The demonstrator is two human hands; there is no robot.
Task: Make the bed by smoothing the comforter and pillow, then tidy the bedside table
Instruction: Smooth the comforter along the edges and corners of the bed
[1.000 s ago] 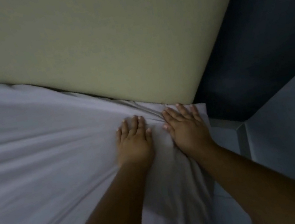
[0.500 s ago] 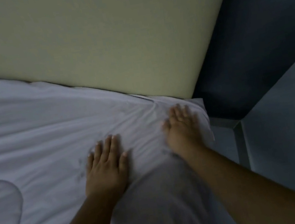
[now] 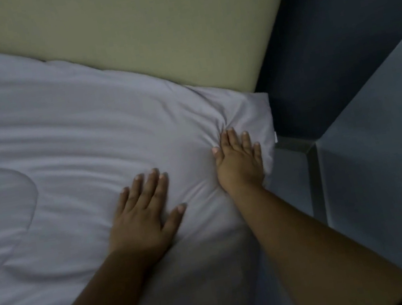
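both hands are flat on the soft white cloth comforter (image 3: 64, 138) at the head-end right corner of the bed. the left hand (image 3: 141, 215) lies palm down with fingers spread and straight, not gripping anything, just pressing the fabric a bit in from the bed's right edge. the right hand (image 3: 240, 164) is also flat and open, fingers together, sitting right at the corner, and the cloth bunches into a small knot of creases just past its fingertips (image 3: 230, 134). long shallow wrinkles run sideways across the comforter toward the left, and a curved stitched seam shows near the bed's left side of the frame. the puffy rounded corner of the comforter touches the smooth, matte pale yellow-green headboard panel (image 3: 147, 28) along the bed's top edge. past the right edge there's a dark blue-grey wall (image 3: 345, 21) and a plain light grey flat-topped bedside surface (image 3: 385, 148), boxy with a straight pale edge. lighting is dim, so fine texture is hard to make out.
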